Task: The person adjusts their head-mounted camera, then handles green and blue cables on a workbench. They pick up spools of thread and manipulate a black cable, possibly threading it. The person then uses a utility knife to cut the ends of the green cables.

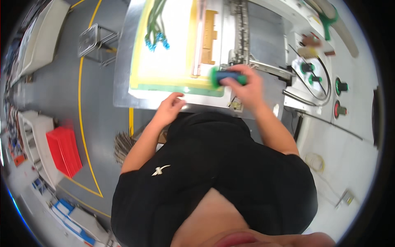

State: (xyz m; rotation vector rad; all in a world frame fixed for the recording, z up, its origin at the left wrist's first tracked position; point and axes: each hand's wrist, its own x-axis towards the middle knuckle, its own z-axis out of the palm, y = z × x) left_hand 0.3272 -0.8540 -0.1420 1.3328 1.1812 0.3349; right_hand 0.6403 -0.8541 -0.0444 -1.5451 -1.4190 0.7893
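My right hand (247, 84) is closed around a dark blue spool-like cylinder with green ends (225, 77), slightly blurred, above the near right corner of a white work board. Loosely bent and holding nothing, my left hand (169, 109) rests by the board's near edge (154, 94). Yellow and green tape borders the board. On its far part lies a bundle of green wires (154, 20) with blue ends (157, 41). A brown notched strip (209, 37) runs lengthwise along the board's right side, beside a narrow pinkish bar (198, 45).
Right of the board stand a metal rail mechanism (242, 33) and a white machine panel with green knobs (340, 87) and a red knob (340, 110). A metal stool (89, 40) is on the grey floor at left, beyond it a red bin (64, 151).
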